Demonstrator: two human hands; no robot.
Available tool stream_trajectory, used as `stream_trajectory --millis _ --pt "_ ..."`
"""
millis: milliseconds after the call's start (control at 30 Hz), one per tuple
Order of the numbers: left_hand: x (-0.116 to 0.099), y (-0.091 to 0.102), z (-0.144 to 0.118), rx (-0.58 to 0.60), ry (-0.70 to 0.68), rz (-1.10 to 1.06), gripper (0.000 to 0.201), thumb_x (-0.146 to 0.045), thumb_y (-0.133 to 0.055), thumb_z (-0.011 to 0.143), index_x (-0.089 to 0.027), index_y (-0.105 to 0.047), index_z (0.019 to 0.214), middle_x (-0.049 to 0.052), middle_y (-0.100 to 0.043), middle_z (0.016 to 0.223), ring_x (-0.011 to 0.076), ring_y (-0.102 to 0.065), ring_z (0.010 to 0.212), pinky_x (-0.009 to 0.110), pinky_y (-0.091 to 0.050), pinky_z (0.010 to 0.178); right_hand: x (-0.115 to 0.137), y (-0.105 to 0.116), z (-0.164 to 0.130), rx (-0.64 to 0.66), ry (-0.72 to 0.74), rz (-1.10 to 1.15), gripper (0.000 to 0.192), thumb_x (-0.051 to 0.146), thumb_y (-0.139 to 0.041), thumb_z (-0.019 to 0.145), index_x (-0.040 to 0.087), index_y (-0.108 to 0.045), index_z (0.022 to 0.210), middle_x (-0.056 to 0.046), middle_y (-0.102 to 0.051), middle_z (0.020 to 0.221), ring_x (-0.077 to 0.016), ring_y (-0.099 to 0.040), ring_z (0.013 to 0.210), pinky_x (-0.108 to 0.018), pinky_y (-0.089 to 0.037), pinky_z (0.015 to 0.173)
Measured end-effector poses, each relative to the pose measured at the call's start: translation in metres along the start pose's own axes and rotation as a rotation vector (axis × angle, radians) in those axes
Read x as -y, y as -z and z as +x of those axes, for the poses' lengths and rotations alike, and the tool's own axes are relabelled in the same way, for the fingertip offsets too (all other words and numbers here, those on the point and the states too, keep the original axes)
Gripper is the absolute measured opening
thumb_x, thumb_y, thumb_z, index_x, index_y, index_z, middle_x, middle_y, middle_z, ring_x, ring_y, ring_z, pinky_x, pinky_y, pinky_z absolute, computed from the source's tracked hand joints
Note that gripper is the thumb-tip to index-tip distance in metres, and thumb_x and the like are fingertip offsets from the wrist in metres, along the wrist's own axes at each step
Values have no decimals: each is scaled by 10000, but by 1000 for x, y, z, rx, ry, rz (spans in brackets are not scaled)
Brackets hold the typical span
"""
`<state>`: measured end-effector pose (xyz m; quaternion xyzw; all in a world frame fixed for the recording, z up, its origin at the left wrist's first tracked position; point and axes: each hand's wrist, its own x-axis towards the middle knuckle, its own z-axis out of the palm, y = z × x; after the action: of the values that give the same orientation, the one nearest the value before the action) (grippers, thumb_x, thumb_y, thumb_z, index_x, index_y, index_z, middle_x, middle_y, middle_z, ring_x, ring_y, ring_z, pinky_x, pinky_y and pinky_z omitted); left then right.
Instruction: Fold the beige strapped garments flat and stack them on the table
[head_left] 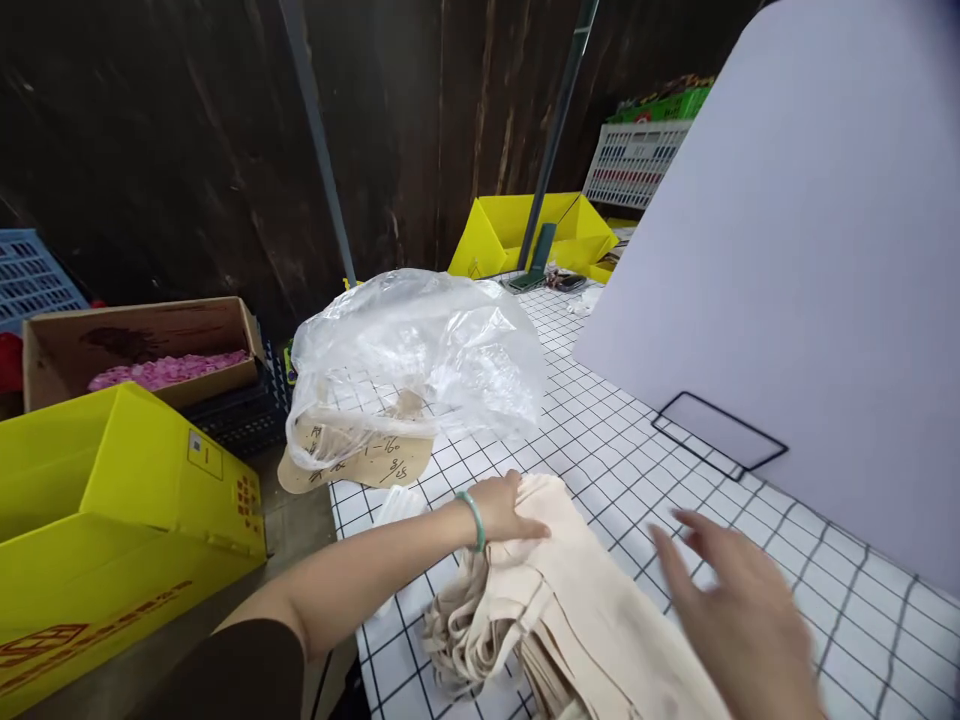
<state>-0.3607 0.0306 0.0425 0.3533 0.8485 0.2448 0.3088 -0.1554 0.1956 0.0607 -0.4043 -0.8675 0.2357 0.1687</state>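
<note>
A: What is seen nearest?

B: A stack of cream fabric bags [570,620] is laid on the grid-patterned table [862,620], near its left edge. The left hand [504,510], a green bracelet [474,520] worn at its wrist, is pressed flat on the stack's top. The right hand [739,610] is held open and blurred just right of the stack; whether the fabric is touched cannot be told.

A: Is any writing found?

B: Handwritten figures, roughly "160", are seen on brown card pieces [360,460] under a clear plastic bag [412,360]. A small label is carried on the yellow box [127,500], unreadable.

A: And open room?

B: Bare grid is left between the stack and the white board [810,250]. Farther back, a cardboard box [142,345] of pink pieces and a yellow bin [532,235] are set.
</note>
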Motion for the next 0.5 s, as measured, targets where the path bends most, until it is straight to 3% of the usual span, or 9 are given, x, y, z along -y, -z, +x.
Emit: stream_trajectory --millis 67,133,200,267,367,433,500 --pt "0 18 -9 -201 -102 45 608 -651 -630 777 -221 -553 1201 131 -669 1133 312 -618 1079 391 -493 911 69 -24 31 -19 338 -68 501 492 -457 914 210 -531 1321 -178 -567 1322 -387 -437 1315 -554 -356 1098" --pt "9 50 -12 -346 -131 153 371 -489 -488 926 -219 -584 1163 115 -655 1168 254 -583 1141 344 -449 995 123 -57 63 -7 514 -127 503 310 -485 914 185 -471 1402 -164 -423 1510 -376 -258 1455 -576 -211 1173" --pt "28 94 -5 -341 -33 324 281 -310 -431 951 -195 -625 1119 128 -645 1202 242 -544 1208 344 -392 1071 158 -86 94 39 588 -172 490 149 -491 872 199 -511 1359 -114 -327 1594 -345 -118 1515 -600 -93 1195" --pt "50 146 8 -286 99 418 262 -247 -519 887 -163 -667 1087 175 -648 1206 319 -504 1269 457 -347 1111 176 -101 119 107 590 -190 393 84 -479 838 207 -611 1187 -83 -374 1578 -320 -111 1524 -617 -44 1192" --pt "74 228 29 -241 189 448 503 -312 -670 788 -226 -607 1280 160 -554 1410 402 -361 1400 613 -265 1128 187 -86 138 242 504 -20 220 204 -460 886 207 -651 994 -88 -628 1339 -313 -390 1412 -624 -126 1179" --pt "71 277 37 -267 187 469 731 -435 -676 796 -286 -422 1466 116 -318 1605 409 -175 1489 664 -175 1144 192 -53 137 367 377 213 324 420 -433 933 200 -666 981 -93 -725 1115 -302 -603 1179 -580 -324 1111" --pt "52 312 35 -371 117 537 895 -550 -682 777 -305 -281 1538 92 -158 1662 418 -54 1510 682 -106 1150 199 -10 130 451 195 388 524 623 -423 905 185 -705 952 -114 -746 1022 -293 -677 1002 -495 -493 958"
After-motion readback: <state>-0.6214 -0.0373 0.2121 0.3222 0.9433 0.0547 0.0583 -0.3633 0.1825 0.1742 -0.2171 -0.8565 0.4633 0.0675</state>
